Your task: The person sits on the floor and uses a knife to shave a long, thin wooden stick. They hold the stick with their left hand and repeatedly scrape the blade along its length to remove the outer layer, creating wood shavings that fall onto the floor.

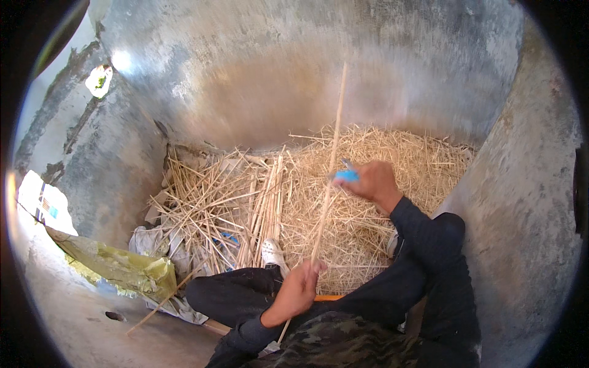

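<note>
My left hand (296, 291) is closed around the lower part of a long pale stick (339, 116), which slants up and away from my lap toward the back wall. Higher along the stick, my right hand (377, 183) grips a small blue-handled tool (347, 176) with a grey metal part. That tool is at the stick and seems to touch it; motion blur hides its exact kind. Beneath both hands lies a thick bed of pale shavings (405, 162), between and beyond my legs.
Left of the shavings lie a row of straight sticks (265, 205) and a tangled heap of stalks (199, 196). A yellow-green sack (135, 273) hangs at the left. Concrete walls (294, 67) enclose the space. My white shoe (272, 253) is beside the straight sticks.
</note>
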The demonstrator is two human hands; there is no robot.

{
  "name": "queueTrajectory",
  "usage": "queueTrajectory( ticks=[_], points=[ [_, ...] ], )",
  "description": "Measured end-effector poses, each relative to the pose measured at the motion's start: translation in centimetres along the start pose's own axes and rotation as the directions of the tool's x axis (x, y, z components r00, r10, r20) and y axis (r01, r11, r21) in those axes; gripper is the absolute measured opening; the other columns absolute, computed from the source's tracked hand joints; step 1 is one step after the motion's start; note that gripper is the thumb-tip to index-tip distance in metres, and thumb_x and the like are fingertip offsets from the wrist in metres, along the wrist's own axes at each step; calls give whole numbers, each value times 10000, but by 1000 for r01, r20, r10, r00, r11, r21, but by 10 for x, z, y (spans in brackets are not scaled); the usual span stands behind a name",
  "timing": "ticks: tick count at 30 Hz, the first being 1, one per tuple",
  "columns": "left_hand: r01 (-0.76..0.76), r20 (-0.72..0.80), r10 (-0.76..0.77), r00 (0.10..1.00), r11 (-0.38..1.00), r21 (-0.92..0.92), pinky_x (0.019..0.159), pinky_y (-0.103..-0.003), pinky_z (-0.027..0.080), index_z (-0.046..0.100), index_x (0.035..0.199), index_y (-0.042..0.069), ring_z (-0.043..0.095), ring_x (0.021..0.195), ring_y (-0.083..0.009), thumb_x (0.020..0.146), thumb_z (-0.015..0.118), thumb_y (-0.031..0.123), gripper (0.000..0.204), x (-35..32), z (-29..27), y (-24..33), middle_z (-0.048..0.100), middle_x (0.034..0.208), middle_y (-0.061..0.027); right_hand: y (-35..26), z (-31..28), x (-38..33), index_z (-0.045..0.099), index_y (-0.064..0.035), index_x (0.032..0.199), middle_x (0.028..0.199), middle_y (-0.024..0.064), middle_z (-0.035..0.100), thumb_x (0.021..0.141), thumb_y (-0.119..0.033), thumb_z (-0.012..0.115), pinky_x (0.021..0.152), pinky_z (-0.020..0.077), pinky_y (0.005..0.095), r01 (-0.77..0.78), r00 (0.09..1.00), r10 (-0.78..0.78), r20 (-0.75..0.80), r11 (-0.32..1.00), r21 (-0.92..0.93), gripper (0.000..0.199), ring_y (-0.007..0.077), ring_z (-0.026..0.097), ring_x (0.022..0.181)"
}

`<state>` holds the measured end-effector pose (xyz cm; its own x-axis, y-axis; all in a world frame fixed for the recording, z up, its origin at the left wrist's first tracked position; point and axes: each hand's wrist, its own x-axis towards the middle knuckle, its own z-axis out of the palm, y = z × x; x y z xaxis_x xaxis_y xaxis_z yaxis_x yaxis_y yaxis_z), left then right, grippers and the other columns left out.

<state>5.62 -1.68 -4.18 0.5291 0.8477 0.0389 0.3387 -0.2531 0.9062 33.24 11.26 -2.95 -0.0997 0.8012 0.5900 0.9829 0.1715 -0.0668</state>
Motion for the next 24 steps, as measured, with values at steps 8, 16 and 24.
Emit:
queueTrajectory(
  ticks=[8,16,24],
  points=[
    [125,100,-139,985,982,140,506,-294,355,562,1020,11,413,522,-119,1010,415,216,253,-28,2,10,434,580,-50,58,10,20,657,-61,645,559,123,587,806,-790,369,486,437,410,-292,935,300,189,954,-70,800,267,607,541],
    [393,260,-317,912,854,-340,457,-221,314,586,990,55,351,467,-62,1003,398,411,403,-50,-21,-19,408,562,33,172,-5,15,654,-6,678,689,204,644,872,-702,373,601,455,473,-651,746,665,-32,739,176,776,367,628,646],
    [359,210,-300,931,632,-687,386,-237,308,440,757,84,351,382,-91,1017,355,372,398,4,-17,-5,346,534,27,-51,-5,-47,620,-114,583,488,69,531,780,-725,530,471,418,391,42,984,-123,127,862,504,648,239,555,453]
  ],
)
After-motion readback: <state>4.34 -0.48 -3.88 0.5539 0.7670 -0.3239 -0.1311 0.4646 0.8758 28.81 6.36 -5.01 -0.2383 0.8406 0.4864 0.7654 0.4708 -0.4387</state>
